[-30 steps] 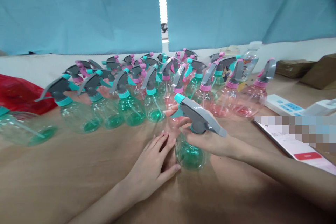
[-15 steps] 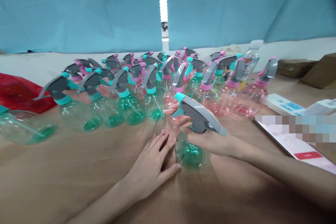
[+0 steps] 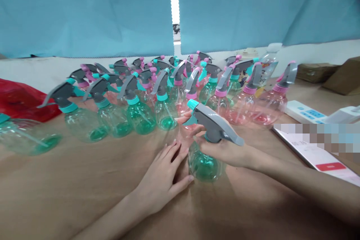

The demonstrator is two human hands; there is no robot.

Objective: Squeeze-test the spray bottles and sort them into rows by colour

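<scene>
Right grip (image 3: 208, 144) closed around the neck of the green spray bottle (image 3: 204, 163), just right of centre! Left grip (image 3: 165, 174) spread loosely on the brown worktop (image 3: 84, 187), lower centre. Behind, spray bottles crowd the middle; red plastic (image 3: 25, 101) at far left, phone (image 3: 312, 150) lower right, blue cloth (image 3: 84, 11) across the top, bright light strip (image 3: 174, 0) upper centre.

Counted: two hands (image 3: 154, 183); one held spray bottle (image 3: 205, 165); five teal-collared spray bottles (image 3: 140, 120), front left; four pink-collared spray bottles (image 3: 216, 105), front right. Rear total unclear through overlap. One phone (image 3: 303, 144).
</scene>
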